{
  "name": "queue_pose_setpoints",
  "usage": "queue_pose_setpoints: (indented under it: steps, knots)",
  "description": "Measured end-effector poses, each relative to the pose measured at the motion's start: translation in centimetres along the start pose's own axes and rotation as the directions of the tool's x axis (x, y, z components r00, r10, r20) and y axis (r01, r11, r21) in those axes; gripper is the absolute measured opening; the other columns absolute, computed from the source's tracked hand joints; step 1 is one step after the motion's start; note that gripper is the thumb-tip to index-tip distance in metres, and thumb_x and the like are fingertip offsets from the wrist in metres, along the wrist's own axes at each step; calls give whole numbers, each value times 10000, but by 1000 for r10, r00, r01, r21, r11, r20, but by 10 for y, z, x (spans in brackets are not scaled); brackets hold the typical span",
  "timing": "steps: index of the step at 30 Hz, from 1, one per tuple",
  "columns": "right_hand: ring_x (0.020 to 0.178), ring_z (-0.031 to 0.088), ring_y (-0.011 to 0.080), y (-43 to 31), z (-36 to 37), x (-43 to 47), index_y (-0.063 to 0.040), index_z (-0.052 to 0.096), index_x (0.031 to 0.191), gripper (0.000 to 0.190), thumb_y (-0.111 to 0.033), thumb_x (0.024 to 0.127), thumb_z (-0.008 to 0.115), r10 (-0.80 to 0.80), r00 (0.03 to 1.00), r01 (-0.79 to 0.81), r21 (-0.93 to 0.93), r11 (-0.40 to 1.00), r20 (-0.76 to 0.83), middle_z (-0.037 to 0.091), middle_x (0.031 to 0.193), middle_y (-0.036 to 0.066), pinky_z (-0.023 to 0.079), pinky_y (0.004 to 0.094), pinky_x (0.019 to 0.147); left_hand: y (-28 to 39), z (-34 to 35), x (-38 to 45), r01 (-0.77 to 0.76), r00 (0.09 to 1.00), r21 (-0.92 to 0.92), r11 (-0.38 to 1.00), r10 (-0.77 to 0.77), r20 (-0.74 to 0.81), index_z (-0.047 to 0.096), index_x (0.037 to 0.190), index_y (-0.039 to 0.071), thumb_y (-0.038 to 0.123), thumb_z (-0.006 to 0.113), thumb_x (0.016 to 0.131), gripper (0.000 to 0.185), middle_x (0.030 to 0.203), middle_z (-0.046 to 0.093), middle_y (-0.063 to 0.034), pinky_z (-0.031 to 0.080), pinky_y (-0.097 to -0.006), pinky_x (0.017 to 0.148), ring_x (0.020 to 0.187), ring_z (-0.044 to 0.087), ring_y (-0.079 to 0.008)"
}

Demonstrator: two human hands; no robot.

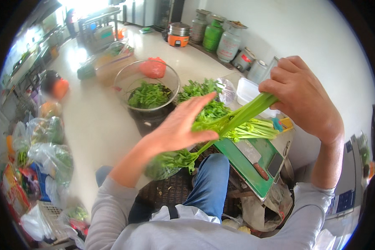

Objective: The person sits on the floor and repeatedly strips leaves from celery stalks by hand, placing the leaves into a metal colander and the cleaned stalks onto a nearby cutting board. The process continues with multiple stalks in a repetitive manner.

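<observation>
My right hand (300, 93) is closed around the base of a green celery bunch (253, 109), whose stalks slant down to the left. My left hand (178, 125) is spread beside the leafy part, fingers apart, slightly blurred; whether it touches the leaves is unclear. Beyond the held bunch, more celery (259, 128) lies by a green cutting board (228, 156). A cleaver with a wooden handle (250, 153) rests on the board, with a dark phone (274, 164) next to it. Celery leaves (151, 95) sit inside a round wire-rimmed basket (115, 82) at the upper left.
White plastic containers (247, 90) stand behind the celery. Gas cylinders (213, 36) and an orange cooker (178, 40) line the wall. A red plastic bag (153, 68) is behind the basket. Several bags of vegetables (51, 156) lie at the left. A leafy plastic bag (162, 170) is near my knees.
</observation>
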State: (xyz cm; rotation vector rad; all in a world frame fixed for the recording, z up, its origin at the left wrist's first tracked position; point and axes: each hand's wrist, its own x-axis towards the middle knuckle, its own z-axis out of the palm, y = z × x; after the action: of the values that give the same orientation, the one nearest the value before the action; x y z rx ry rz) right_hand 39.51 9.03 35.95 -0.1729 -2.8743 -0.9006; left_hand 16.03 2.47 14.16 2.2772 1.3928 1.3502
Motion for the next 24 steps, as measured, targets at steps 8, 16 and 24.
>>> queue_pose_setpoints:
  steps: [8, 16, 24]
  knots:
    - [1025, 617, 243, -53, -48, 74, -73, 708, 990, 269, -41, 732, 775, -195, 914, 72, -329, 941, -356, 654, 924, 70, 478, 371, 953, 11, -13, -1, -82, 942, -168, 982, 22, -335, 586, 1238, -6, 168, 662, 983, 319, 1016, 670, -141, 518, -359, 826, 910, 652, -255]
    - [1072, 634, 300, -64, -7, 99, -47, 705, 1102, 281, -30, 823, 742, 108, 729, 53, 214, 975, -676, 679, 1051, 109, 518, 388, 930, 30, -115, -39, -123, 743, -595, 794, -324, -586, 573, 1217, 29, 219, 614, 1027, 271, 1067, 667, -55, 540, -288, 704, 854, 645, -130]
    - [874, 640, 145, -137, 164, 134, -41, 681, 1146, 189, -117, 974, 664, 205, 979, -67, 935, 349, -6, 672, 995, 62, 522, 295, 761, -68, -104, -88, 95, 676, -929, 359, -708, -204, 494, 1351, 92, 291, 572, 1046, 373, 1207, 662, -139, 595, -362, 729, 925, 711, -263]
